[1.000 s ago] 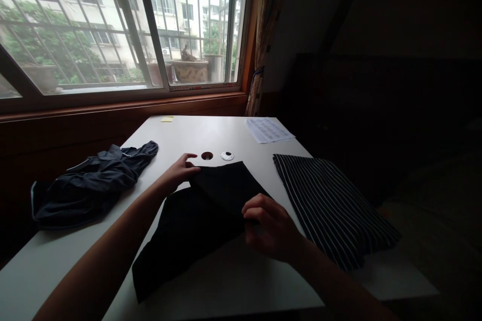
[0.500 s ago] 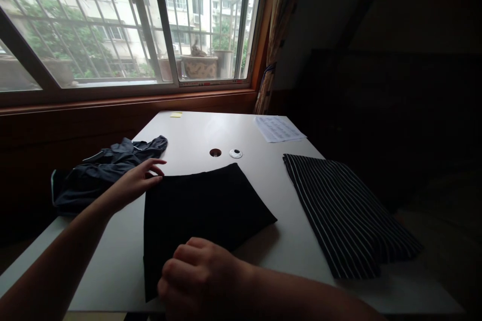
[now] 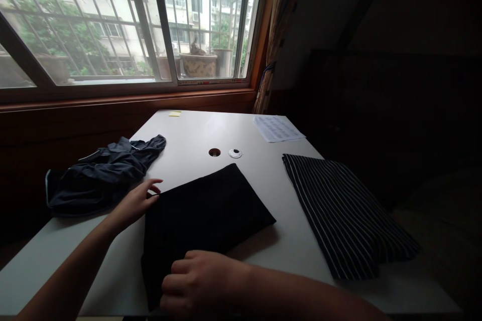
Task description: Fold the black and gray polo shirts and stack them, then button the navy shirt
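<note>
A folded black garment (image 3: 203, 210) lies on the white table in front of me; what kind of garment it is, I cannot tell. At its far left corner, my left hand (image 3: 141, 198) pinches the edge between thumb and fingers. My right hand (image 3: 196, 278) is curled closed over the near edge, its knuckles toward the camera. Its fingertips are hidden, but the cloth runs in under them. The garment's right corner lies free of both hands.
Crumpled dark grey clothing (image 3: 101, 175) lies on the left, and a striped dark garment (image 3: 346, 215) lies flat on the right. Farther back on the table (image 3: 196, 135) are printed papers (image 3: 278, 128), a cable hole (image 3: 214, 152), its round cover (image 3: 235, 153) and a yellow note (image 3: 174, 113).
My left hand has moved toward me, drawing the black garment's far left corner with it, so the far edge slants more. My right hand has dropped slightly nearer.
</note>
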Motion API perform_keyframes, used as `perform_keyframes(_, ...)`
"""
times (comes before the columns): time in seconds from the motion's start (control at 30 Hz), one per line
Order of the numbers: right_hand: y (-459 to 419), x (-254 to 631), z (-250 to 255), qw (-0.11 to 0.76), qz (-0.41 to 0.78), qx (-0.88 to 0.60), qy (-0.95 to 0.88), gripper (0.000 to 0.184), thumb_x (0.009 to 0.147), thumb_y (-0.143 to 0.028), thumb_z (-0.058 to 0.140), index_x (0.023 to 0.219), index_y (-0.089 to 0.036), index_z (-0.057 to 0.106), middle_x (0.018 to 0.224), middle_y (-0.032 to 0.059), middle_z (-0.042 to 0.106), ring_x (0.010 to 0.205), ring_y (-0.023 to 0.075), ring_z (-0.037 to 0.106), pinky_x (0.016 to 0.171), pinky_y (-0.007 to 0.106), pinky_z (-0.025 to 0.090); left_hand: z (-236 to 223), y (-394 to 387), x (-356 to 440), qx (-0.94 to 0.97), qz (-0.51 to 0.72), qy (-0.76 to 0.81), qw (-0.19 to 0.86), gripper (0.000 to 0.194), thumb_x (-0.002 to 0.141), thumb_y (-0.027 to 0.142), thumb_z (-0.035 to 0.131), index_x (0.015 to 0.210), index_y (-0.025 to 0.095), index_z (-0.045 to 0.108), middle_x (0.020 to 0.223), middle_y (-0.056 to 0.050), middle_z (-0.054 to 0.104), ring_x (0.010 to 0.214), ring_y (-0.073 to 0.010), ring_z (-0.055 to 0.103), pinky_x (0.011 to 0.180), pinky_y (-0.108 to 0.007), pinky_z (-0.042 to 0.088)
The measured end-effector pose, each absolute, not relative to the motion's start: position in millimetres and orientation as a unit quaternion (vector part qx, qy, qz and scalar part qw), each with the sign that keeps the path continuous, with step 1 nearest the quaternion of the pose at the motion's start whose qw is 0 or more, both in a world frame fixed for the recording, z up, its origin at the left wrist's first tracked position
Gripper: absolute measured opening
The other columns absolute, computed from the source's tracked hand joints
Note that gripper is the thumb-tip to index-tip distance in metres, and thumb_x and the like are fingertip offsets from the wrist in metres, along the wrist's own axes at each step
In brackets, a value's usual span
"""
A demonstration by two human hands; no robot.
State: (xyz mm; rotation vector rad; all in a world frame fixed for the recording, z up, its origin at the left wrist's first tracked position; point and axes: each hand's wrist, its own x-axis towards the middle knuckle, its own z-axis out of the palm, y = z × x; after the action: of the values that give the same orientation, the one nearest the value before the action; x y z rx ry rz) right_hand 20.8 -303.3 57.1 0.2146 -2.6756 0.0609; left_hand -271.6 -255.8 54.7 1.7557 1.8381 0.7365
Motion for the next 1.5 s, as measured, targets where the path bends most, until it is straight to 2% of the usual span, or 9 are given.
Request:
perform_keyframes(0.1, -269, 41, 69, 0.211, 0.033, 0.015, -0.977, 0.021, 0.099, -0.034, 0.053, 0.086, -0.02, 0.06, 0.089, 0.0009, 0.064, 0.075, 0.0151, 0.056, 0.062, 0.029, 0.042, 53, -257, -268, 0.675, 0.263, 0.67, 0.164, 0.048, 0.086, 0.04, 0.052, 0.127, 0.018, 0.057, 0.108, -0.012, 0.067, 0.095, -0.0275, 0.069, 0.085, -0.043, 0.056)
perform_keyframes(0.17, -242, 55, 74, 0.212, 0.056, -0.056, -0.974, 0.015, 0.099, -0.029, 0.054, 0.096, -0.019, 0.064, 0.097, 0.0036, 0.068, 0.083, 0.0157, 0.061, 0.075, 0.03, 0.048, 59, -261, -254, 0.702, 0.25, 0.663, 0.074, 0.046, 0.089, 0.039, 0.049, 0.129, 0.017, 0.057, 0.115, -0.015, 0.064, 0.103, -0.0304, 0.066, 0.092, -0.048, 0.053)
perform_keyframes(0.23, -220, 66, 74, 0.214, 0.073, -0.145, -0.963, 0.02, 0.101, -0.029, 0.053, 0.112, -0.018, 0.065, 0.113, 0.0075, 0.069, 0.1, 0.0188, 0.063, 0.088, 0.034, 0.051, 68, -269, -230, 0.731, 0.229, 0.643, -0.003, 0.045, 0.094, 0.035, 0.047, 0.134, 0.018, 0.056, 0.124, -0.016, 0.062, 0.115, -0.0323, 0.061, 0.1, -0.05, 0.049)
perform_keyframes(0.33, -204, 76, 64, 0.181, 0.082, -0.221, -0.955, 0.041, 0.103, -0.039, 0.047, 0.136, -0.016, 0.057, 0.14, 0.0126, 0.059, 0.13, 0.0257, 0.052, 0.109, 0.042, 0.043, 70, -287, -182, 0.773, 0.193, 0.601, -0.056, 0.045, 0.099, 0.03, 0.043, 0.141, 0.019, 0.051, 0.139, -0.013, 0.058, 0.13, -0.0293, 0.054, 0.109, -0.046, 0.046)
perform_keyframes(0.43, -205, 78, 48, 0.13, 0.09, -0.246, -0.956, 0.054, 0.105, -0.048, 0.039, 0.147, -0.016, 0.047, 0.154, 0.0126, 0.046, 0.144, 0.0288, 0.038, 0.119, 0.049, 0.031, 51, -305, -143, 0.8, 0.14, 0.574, -0.104, 0.046, 0.1, 0.033, 0.045, 0.143, 0.02, 0.051, 0.147, -0.01, 0.055, 0.14, -0.0311, 0.045, 0.114, -0.053, 0.04)
perform_keyframes(0.67, -208, 78, 30, 0.11, 0.081, -0.25, -0.959, 0.06, 0.105, -0.052, 0.034, 0.154, -0.018, 0.038, 0.162, 0.009, 0.033, 0.152, 0.0261, 0.023, 0.124, 0.05, 0.019, 9, -321, -132, 0.778, 0.109, 0.602, -0.142, 0.051, 0.1, 0.04, 0.043, 0.146, 0.017, 0.051, 0.155, -0.011, 0.045, 0.145, -0.0324, 0.04, 0.116, -0.055, 0.037)
perform_keyframes(1.1, -202, 86, 26, 0.1, 0.099, -0.283, -0.949, 0.068, 0.101, -0.06, 0.039, 0.158, -0.025, 0.029, 0.166, 0.0053, 0.022, 0.154, 0.0272, 0.015, 0.125, 0.049, 0.016, 12, -320, -134, 0.762, 0.061, 0.633, -0.118, 0.054, 0.099, 0.045, 0.043, 0.148, 0.022, 0.049, 0.159, -0.009, 0.038, 0.148, -0.038, 0.032, 0.114, -0.064, 0.033)
perform_keyframes(1.4, -188, 123, 32, 0.047, 0.116, -0.363, -0.923, 0.07, 0.101, -0.062, 0.035, 0.16, -0.028, 0.02, 0.168, 0.0036, 0.007, 0.155, 0.0248, 0.007, 0.125, 0.051, 0.012, 24, -322, -135, 0.71, -0.015, 0.698, -0.088, 0.065, 0.097, 0.056, 0.044, 0.15, 0.019, 0.045, 0.159, -0.015, 0.035, 0.145, -0.046, 0.032, 0.107, -0.071, 0.034)
perform_keyframes(1.5, -193, 136, 32, 0.035, 0.119, -0.372, -0.92, 0.069, 0.101, -0.061, 0.035, 0.16, -0.028, 0.018, 0.168, 0.0034, 0.005, 0.155, 0.0256, 0.006, 0.124, 0.052, 0.014, 33, -311, -137, 0.722, -0.006, 0.684, -0.1, 0.063, 0.096, 0.054, 0.048, 0.148, 0.02, 0.049, 0.159, -0.015, 0.036, 0.145, -0.0476, 0.031, 0.108, -0.074, 0.029)
